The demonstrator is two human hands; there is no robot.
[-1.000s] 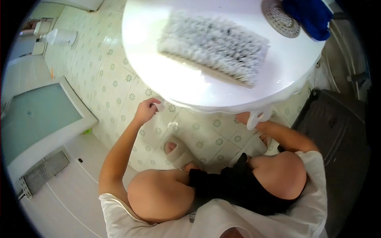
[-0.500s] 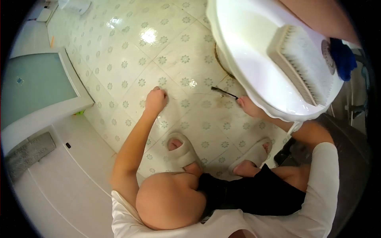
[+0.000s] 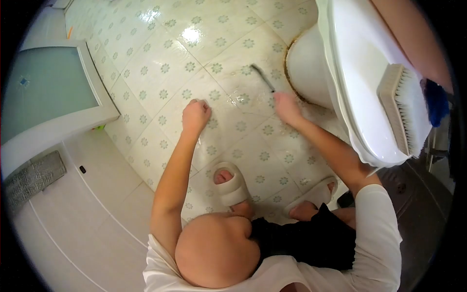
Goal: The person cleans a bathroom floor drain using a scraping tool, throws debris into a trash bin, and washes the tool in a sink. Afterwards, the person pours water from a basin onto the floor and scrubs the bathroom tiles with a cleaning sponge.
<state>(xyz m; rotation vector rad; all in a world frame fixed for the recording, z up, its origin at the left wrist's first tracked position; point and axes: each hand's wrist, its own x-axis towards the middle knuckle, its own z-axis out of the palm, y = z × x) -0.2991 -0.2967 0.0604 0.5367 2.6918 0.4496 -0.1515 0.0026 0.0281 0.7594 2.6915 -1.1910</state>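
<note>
My right hand is closed around the handle end of a small, thin black brush, held low over the wet tiled floor. The brush head is blurred and points up and left, near the foot of a white pedestal with a brown-stained edge. My left hand is curled into a loose fist above the tiles, left of the brush, and nothing shows in it.
A white basin with a wavy rim stands at the right, holding a large white-bristled scrubbing brush. Beside it lies something blue. A frosted-panel door is at the left. My slippered feet stand on the floor.
My right hand has moved forward and left with the small brush, closer to the pedestal's foot. The view has shifted, so the basin sits farther right. My left hand stays closed.
</note>
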